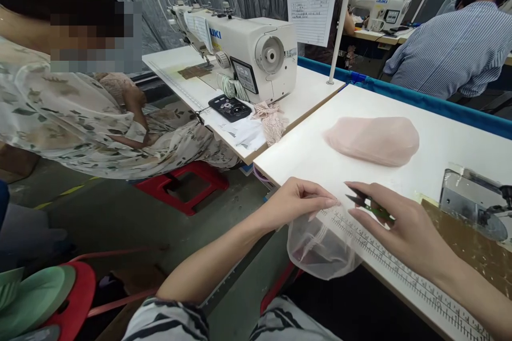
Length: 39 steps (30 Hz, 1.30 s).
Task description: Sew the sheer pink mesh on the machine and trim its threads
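Thumb and fingers of my left hand (308,200) pinch the upper edge of a sheer pale fabric piece (322,253), which hangs over the table's front edge beside a printed ruler strip (400,261). My right hand (412,224) is closed around small thread snips (370,206). Their dark blades are apart and point left at the fabric, a short gap from my left fingertips. Beyond my hands, a pile of pink sheer fabric (374,141) lies flat on the white table (304,149).
At right is a sewing machine's metal plate (464,197). Another sewing machine (256,53) stands on the adjoining table, with a black phone-like device (230,108) and lace scraps (270,120). A person (80,112) sits at left; another person (460,48) works behind. Red stools (188,184) stand below.
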Each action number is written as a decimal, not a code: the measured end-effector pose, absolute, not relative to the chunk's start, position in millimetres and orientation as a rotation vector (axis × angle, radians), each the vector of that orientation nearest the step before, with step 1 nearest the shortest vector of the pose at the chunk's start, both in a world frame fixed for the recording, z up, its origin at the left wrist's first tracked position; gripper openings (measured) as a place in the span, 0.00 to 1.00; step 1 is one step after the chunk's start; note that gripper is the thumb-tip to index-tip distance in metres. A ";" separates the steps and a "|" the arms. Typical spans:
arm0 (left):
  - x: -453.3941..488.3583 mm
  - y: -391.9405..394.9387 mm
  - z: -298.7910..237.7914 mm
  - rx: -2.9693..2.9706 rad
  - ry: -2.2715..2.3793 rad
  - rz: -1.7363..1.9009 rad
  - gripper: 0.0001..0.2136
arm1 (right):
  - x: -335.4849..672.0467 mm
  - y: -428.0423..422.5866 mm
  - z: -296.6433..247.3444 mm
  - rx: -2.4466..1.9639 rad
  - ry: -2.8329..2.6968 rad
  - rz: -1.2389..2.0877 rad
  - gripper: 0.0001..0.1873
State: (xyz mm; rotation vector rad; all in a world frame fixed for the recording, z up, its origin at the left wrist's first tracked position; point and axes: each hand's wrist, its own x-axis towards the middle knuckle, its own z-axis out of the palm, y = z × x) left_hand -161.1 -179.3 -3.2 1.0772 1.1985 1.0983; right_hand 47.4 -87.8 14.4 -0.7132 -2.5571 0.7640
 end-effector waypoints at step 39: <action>-140.0 -180.7 4.7 1.092 1.120 0.999 0.12 | 79.9 -111.6 4.0 -0.516 -2.550 0.419 0.19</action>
